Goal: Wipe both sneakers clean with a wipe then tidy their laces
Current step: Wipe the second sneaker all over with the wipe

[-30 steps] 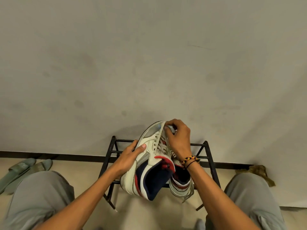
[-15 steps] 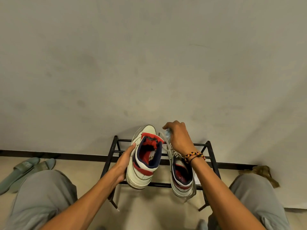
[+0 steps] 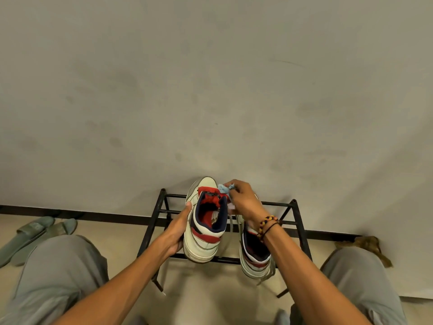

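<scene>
Holding: the left hand (image 3: 180, 231) is cupping the outer side of the left sneaker (image 3: 206, 221), fingers wrapped behind it and thumb lying along its edge, heel toward the camera, sole apparently resting on the rack's front bar.
Wiping: the right hand (image 3: 243, 202) is pinching a crumpled pale-blue wipe (image 3: 225, 189) between curled fingertips, pressing it at the red tongue near the collar.
Second sneaker: the right sneaker (image 3: 255, 256) is sitting on the black rack (image 3: 302, 231) just beside the held one, partly hidden under the right forearm, with its laces (image 3: 269, 273) hanging loose over the front edge.
Risk, slip: the held shoe is being steadied by one hand only; a hard push with the wipe is likely to twist it out of that grip or tip it off the bar.
Risk, knock: the right wrist is passing right over the second sneaker, so a wide stroke is liable to nudge it forward off the rack.
Risk, laces: dangling ends are apt to snag on the rack bars during tidying.
Risk, wipe: bunched so small, it is probably smearing rather than lifting dirt.
Count, sneakers: two.
Count, wipes: one.
Count, racks: one.
Count, hands: two.
Count, green slippers (image 3: 35, 233): two, on the floor at far left.
Count, bracelets (image 3: 267, 222): beaded and dark bands on the right wrist; exact number unclear.
</scene>
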